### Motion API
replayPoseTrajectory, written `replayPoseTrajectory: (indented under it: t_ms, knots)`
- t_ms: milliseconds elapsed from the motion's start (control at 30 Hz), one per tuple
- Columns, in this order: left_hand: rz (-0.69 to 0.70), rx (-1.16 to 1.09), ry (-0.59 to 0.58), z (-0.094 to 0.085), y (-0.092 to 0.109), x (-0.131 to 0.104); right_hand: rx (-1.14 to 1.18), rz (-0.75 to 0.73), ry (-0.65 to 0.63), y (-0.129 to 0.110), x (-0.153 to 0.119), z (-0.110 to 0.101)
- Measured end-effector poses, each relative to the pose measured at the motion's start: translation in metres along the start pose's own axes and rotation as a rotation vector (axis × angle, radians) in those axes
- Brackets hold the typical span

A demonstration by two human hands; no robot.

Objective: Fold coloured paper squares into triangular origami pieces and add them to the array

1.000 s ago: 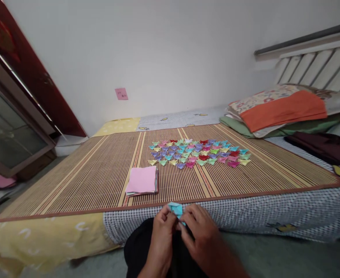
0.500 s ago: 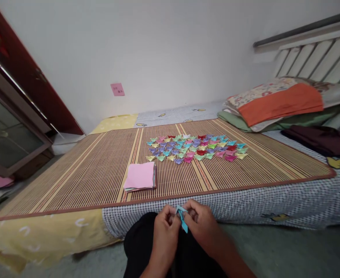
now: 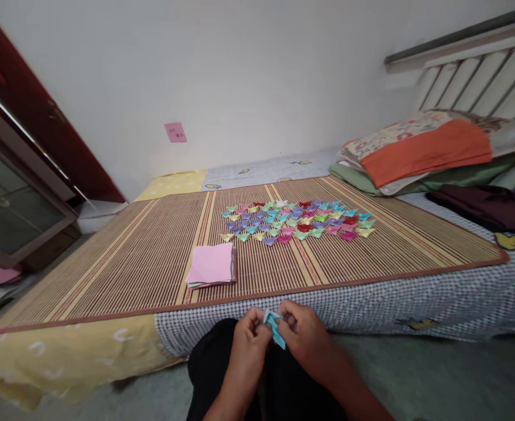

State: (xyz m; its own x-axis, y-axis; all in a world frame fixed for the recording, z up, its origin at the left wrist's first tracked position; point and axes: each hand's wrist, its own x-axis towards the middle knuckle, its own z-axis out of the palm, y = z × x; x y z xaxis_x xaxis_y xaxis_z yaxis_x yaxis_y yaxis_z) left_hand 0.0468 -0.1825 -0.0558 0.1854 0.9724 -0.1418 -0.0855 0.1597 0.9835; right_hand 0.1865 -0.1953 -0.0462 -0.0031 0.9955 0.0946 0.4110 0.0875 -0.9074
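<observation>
A light-blue piece of folded paper (image 3: pixel 275 331) is pinched between both hands, above my lap at the front edge of the bed. My left hand (image 3: pixel 252 339) grips its left side, thumb and fingers pressed together. On its right side, my right hand (image 3: pixel 303 330) pinches it the same way. The fingers partly hide the folds. Beyond the hands, several rows of small folded paper pieces (image 3: pixel 299 222) in many colours lie on the mat. To the left of these rows sits a stack of square paper (image 3: pixel 212 264), with a pink sheet on top.
A striped bamboo mat (image 3: pixel 121 257) covers most of the bed. Pillows (image 3: pixel 424 153) and a dark folded cloth (image 3: pixel 485 206) lie at the right by the headboard (image 3: pixel 480 79). A pink note (image 3: pixel 175 132) is stuck on the wall. My black-clad knees (image 3: pixel 213 362) are below the hands.
The light-blue paper has tilted slightly and its lower part looks wider. Both hands keep their pinch and have barely moved. The view has shifted a little.
</observation>
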Motion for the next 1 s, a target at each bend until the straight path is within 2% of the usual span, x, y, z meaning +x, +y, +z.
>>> replayPoseTrajectory:
  t_ms: [167,333,567,700,800,1000]
  knots:
    - [-0.057,-0.256,-0.077,-0.002,0.004,-0.003,0.255,0.004,-0.044,-0.006,0.000,-0.001]
    - [-0.096,-0.410,-0.121,-0.004,0.006,-0.005,0.308,-0.008,-0.063,-0.013,-0.001,-0.006]
    - [-0.128,-0.449,-0.091,0.000,0.000,-0.004,0.074,-0.106,0.023,-0.005,-0.003,-0.002]
    - [-0.135,-0.431,-0.076,0.000,-0.001,-0.005,0.054,-0.093,0.007,-0.003,-0.003,-0.001]
    - [-0.188,-0.436,-0.090,-0.002,0.000,-0.005,0.051,-0.100,0.010,-0.006,-0.003,-0.008]
    - [-0.346,-0.395,-0.138,-0.008,0.002,-0.005,0.138,-0.212,-0.118,-0.011,0.003,-0.027]
